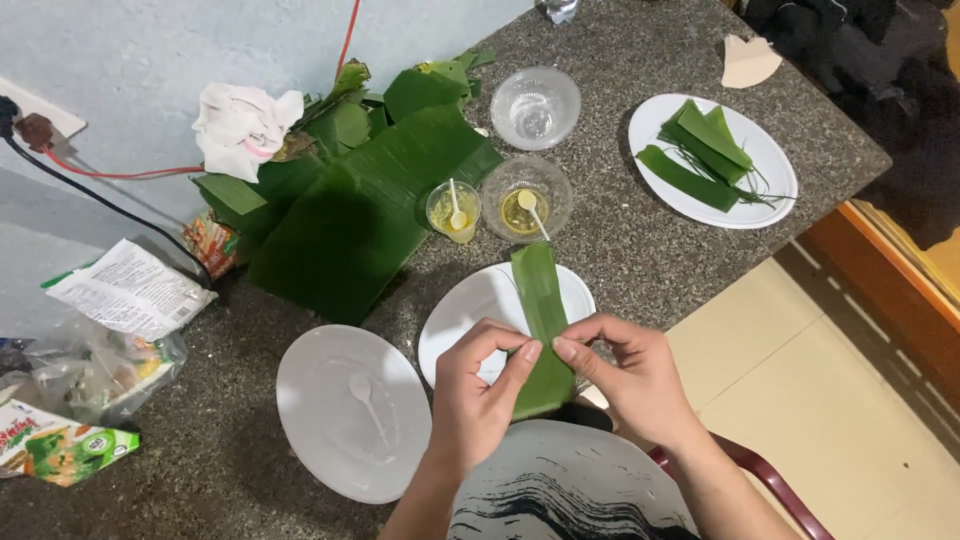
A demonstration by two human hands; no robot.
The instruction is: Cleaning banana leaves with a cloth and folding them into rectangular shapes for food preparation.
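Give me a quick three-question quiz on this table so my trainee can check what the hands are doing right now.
1. True or false: both hands pinch the same green leaf strip.
2. Which plate holds a pile of cut leaf strips? A) the far right plate B) the plate with the plastic spoon C) the plate under the hands
3. How many clear bowls or cups on the counter have a spoon standing in them?

Key:
1. True: left hand and right hand both grip the leaf strip.
2. A, the far right plate; the plastic spoon lies on another.
3. Two: the small cup and the bowl.
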